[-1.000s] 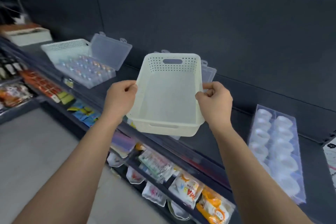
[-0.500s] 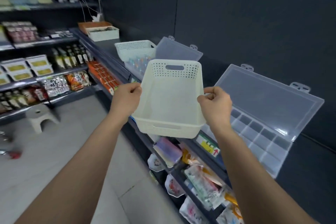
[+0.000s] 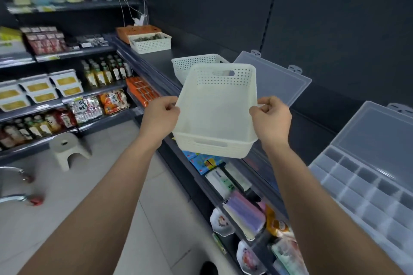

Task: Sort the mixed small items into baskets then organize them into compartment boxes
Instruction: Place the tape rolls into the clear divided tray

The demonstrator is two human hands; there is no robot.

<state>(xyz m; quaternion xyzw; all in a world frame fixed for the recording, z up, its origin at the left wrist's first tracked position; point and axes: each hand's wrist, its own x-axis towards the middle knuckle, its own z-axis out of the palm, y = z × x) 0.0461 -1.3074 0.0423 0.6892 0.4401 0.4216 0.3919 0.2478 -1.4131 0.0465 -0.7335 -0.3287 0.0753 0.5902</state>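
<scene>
I am looking along a shop aisle. Dark grey wall panels (image 3: 290,18) fill the upper right, and pale floor tiles (image 3: 67,196) spread across the lower left. Against the far left stand dark store shelves (image 3: 67,56) stocked with bottles, tubs and bright packets. A long dark counter shelf (image 3: 165,56) runs from the back corner down toward me on the right, with more packets (image 3: 241,212) in the rows beneath its front edge.

At the right, on that counter, lies a clear compartment box (image 3: 357,196) with its lid tipped back against the wall. Farther along, a second clear lid (image 3: 274,82) leans on the wall in the same way; the box under it is hidden from me.

The cream basket (image 3: 216,114) is in the air above the counter's front edge, between me and that second lid. It is tilted with its far, perforated end raised and its opening toward the camera. The left hand (image 3: 159,114) grips the left long rim with curled fingers. The right hand (image 3: 271,118) has its fingers and thumb closed on the right rim. Both forearms reach up from the bottom of the view.

Just behind the held basket a white perforated basket (image 3: 194,62) sits on the counter. Near the corner, another white basket (image 3: 149,43) holds something dark, with an orange box (image 3: 138,30) touching its far side. A small pale stool (image 3: 67,147) stands on the floor by the left shelves.
</scene>
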